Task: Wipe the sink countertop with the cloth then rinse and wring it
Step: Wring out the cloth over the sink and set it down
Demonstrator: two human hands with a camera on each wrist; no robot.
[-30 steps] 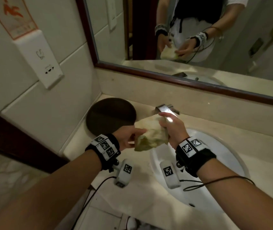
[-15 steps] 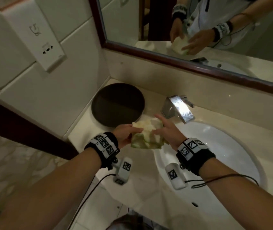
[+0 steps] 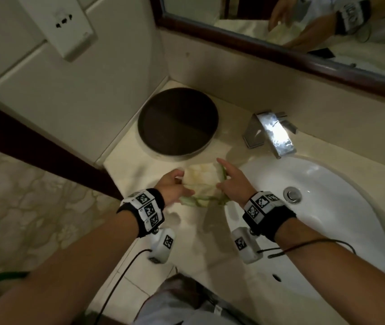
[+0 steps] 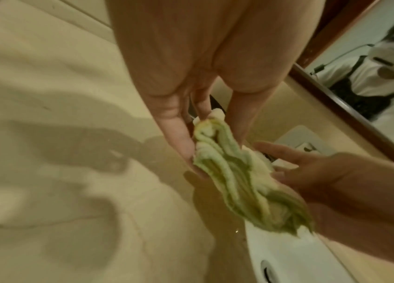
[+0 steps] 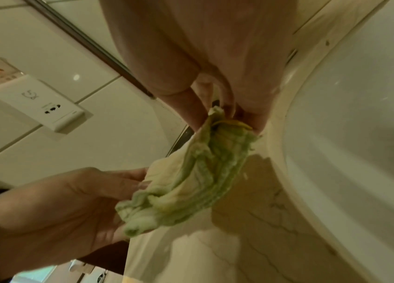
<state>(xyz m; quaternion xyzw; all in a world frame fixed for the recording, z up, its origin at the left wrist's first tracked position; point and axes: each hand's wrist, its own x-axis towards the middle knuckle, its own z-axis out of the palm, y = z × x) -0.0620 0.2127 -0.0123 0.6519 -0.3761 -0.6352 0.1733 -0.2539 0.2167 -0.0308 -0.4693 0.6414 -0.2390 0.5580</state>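
Note:
A bunched pale yellow-green cloth hangs between both hands, just above the beige countertop left of the white sink. My left hand holds its left end; in the left wrist view the fingers pinch the cloth near a corner. My right hand pinches the right end with the index finger stretched out. In the right wrist view its fingertips grip the top of the cloth, and the left hand holds the lower end.
A dark round tray sits in the counter's back left corner. The chrome faucet stands behind the basin, with the drain in its bottom. A framed mirror runs along the back wall. A wall socket is on the left.
Both hands have lowered the cloth from in front of the faucet down to just above the countertop left of the basin. The view has tilted downward.

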